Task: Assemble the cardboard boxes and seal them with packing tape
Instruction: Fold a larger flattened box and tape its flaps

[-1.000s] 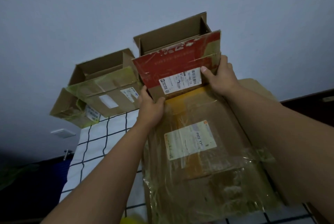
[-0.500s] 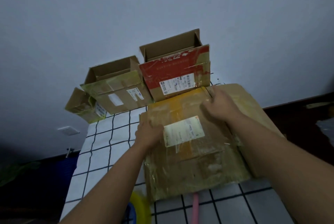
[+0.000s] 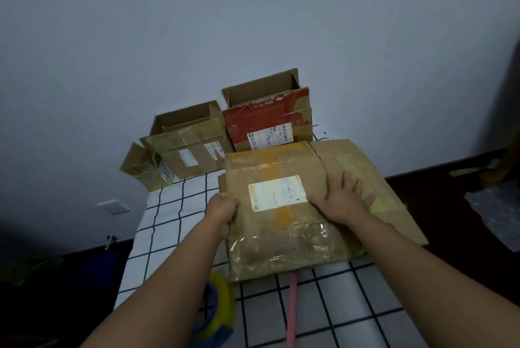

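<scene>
Hands on flattened box (image 3: 284,224) lying on checked counter (image 3: 174,229): your left hand (image 3: 223,211) grips its left edge, right hand (image 3: 342,201) presses flat, fingers spread. Three open boxes behind, red box (image 3: 267,122) touching its far edge. Tape roll (image 3: 222,305) near left forearm.

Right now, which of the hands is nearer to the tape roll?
Left. The left hand grips the flat box's left edge, above the tape roll near the left forearm. The right hand rests on the box's right side, farther away.
</scene>
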